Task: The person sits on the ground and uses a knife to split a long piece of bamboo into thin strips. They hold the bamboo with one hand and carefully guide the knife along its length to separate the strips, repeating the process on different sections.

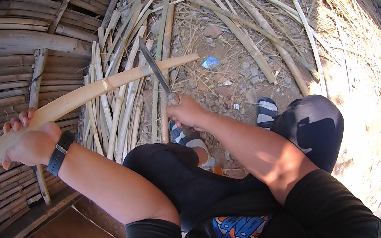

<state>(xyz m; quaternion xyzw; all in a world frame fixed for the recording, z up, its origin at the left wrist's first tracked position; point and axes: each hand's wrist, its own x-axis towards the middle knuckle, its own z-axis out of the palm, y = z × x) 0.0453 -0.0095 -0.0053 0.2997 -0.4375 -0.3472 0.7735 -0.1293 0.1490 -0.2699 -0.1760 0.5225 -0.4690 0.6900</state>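
A long pale bamboo strip (81, 94) stretches from the left rim to the middle of the view, looking bent in the fisheye picture. My left hand (31, 138) grips it near the left end, with fingers over its far edge and a dark watch on the wrist. In my right hand (186, 112) is a knife (153, 66), held by its handle with the long dark blade pointing up and away. The blade crosses the strip near its right end; whether it touches or only overlaps it, I cannot tell. Most of the handle is hidden in my fist.
A woven bamboo wall (6, 72) rises on the left. Split bamboo pieces (115, 95) lie piled beside it, and longer bamboo poles (254, 16) spread over the far ground. A blue wrapper (210, 62) lies on the dirt. My sandaled foot (266, 110) rests below my right knee.
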